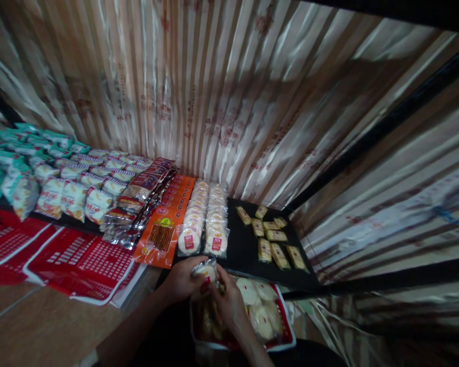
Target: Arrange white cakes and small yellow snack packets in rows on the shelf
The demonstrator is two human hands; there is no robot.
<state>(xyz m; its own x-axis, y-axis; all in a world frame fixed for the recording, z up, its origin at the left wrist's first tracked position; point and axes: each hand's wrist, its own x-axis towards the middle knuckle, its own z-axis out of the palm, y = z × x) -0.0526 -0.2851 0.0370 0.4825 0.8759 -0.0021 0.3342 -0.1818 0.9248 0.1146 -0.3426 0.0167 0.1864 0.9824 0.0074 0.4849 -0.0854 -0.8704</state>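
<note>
My left hand (pixel 181 279) and my right hand (pixel 228 298) are both closed on a clear-wrapped packet of round white crackers (pixel 207 271), one at each side. Beneath them a red basket with a white rim (pixel 289 326) holds more packets of white round crackers (pixel 262 308) and some yellowish packets partly hidden by my right hand. Just past my hands, two rows of like cracker packets (pixel 189 240) lie on a black shelf (pixel 239 250), with red labels facing me.
Left of the crackers lie an orange snack bag (pixel 162 224), dark red packets (pixel 132 204), white snack bags (pixel 74 196) and teal bags (pixel 19 148). Several small yellow packets (pixel 276 235) sit at the shelf's right end. Red baskets (pixel 80 262) stand below left. A striped curtain (pixel 199 92) hangs behind.
</note>
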